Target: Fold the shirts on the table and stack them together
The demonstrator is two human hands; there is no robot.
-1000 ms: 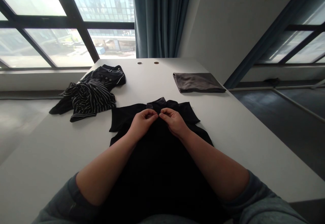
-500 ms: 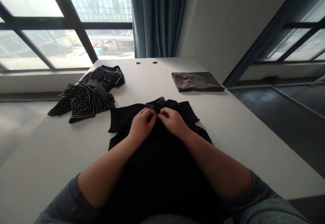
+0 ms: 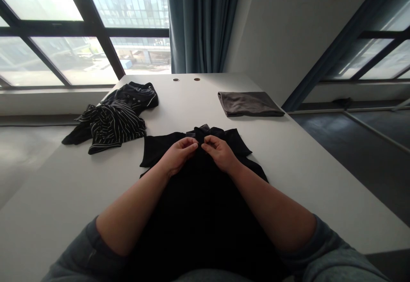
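A black short-sleeved shirt (image 3: 205,205) lies spread out before me, its collar (image 3: 205,128) at the far end and its sleeves out to both sides. Just below the collar, my left hand (image 3: 180,154) pinches the front of the shirt between thumb and fingers. My right hand (image 3: 219,152) is closed in a similar pinch on the other side of the neck opening. A narrow gap separates the two sets of fingertips. Any button or small part between them is too dark and small to make out.
On the white table (image 3: 320,179), a rumpled pile of dark clothes with a striped black garment (image 3: 113,124) lies at the far left. A folded grey-brown cloth (image 3: 250,103) sits at the far right. Blue curtains (image 3: 201,26) and windows stand behind the table.
My fingertips have drawn slightly apart at the neck opening. My left hand has turned a little, its fingers flatter. The shirt has shifted slightly near its left sleeve.
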